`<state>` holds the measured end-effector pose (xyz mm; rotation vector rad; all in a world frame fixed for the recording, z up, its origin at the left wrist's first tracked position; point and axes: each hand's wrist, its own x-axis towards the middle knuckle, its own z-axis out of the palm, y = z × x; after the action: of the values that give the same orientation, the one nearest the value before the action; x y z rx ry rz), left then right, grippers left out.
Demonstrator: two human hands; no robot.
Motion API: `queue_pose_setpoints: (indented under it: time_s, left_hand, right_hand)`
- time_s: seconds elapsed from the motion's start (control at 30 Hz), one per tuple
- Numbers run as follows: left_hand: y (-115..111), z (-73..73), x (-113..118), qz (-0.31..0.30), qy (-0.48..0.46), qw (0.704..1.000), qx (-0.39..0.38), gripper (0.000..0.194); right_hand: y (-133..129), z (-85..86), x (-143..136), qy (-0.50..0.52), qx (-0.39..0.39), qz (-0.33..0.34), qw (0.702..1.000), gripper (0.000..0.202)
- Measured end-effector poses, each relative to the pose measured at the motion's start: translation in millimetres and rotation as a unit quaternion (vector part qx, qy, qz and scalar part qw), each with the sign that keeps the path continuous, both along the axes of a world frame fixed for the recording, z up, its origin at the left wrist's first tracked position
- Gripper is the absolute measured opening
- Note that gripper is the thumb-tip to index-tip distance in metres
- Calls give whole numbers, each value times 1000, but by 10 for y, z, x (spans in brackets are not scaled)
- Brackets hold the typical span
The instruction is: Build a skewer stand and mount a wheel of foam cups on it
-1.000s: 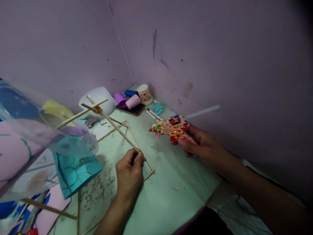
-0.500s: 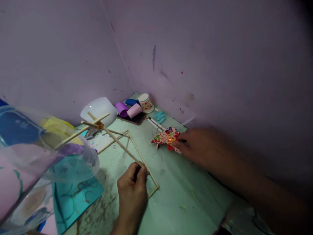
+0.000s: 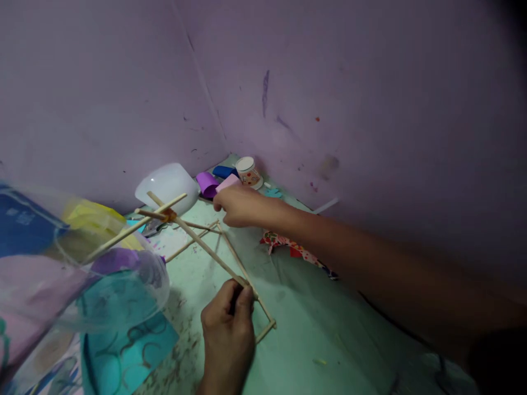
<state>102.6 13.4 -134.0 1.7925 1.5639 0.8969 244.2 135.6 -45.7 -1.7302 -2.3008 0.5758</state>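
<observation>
One Hand Steadies a Stick Frame as the Other Stretches to a Pink Roll

The left hand (image 3: 230, 323) is clamped on a stick frame (image 3: 209, 255), thumb and fingers pinching a long stick near the low corner. The right hand (image 3: 241, 204) is at the far end of an outstretched arm, fingers curled beside a pink roll (image 3: 229, 182); whether they grip it cannot be told, as the hand hides part of the roll.

The step in hand appears to be a reach, with the frame steadied meanwhile. Lifting the roll would call for a light pinch, since it looks thin enough to crush, and a path back clear of the crossed sticks bound in orange (image 3: 168, 215).

Beneath the right forearm, a flower-patterned cutout (image 3: 284, 241) lies partly hidden on the pale green table (image 3: 304, 334). Around the pink roll are a purple roll (image 3: 206, 185), a blue piece (image 3: 225, 171) and a printed paper cup (image 3: 249, 174). A white container (image 3: 168, 189) rests behind the crossing. In the left foreground, clear plastic overlaps a turquoise sheet (image 3: 132, 351) marked with curved lines.
</observation>
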Motion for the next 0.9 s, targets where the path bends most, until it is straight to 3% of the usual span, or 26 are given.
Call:
queue_pose_setpoints:
  time_s: [0.13, 0.27, 0.4, 0.6, 0.9]
  left_hand:
    - [14, -1, 3, 2, -3, 1000, -5, 21]
    - [29, -6, 16, -2, -3, 1000, 1, 19]
    - [20, -12, 1, 7, 3, 1000, 3, 19]
    - [7, -3, -6, 4, 1, 1000, -8, 17]
    - [-11, 19, 47, 31, -9, 999, -4, 17]
  right_hand:
    - [405, -146, -155, 12, -43, 137, 990, 43]
    - [500, -251, -162, 32, -61, 214, 974, 37]
    - [509, -337, -145, 43, -56, 239, 969, 24]
    - [582, -452, -142, 47, -4, 263, 964, 23]
    - [459, -432, -136, 27, 51, 284, 957, 10]
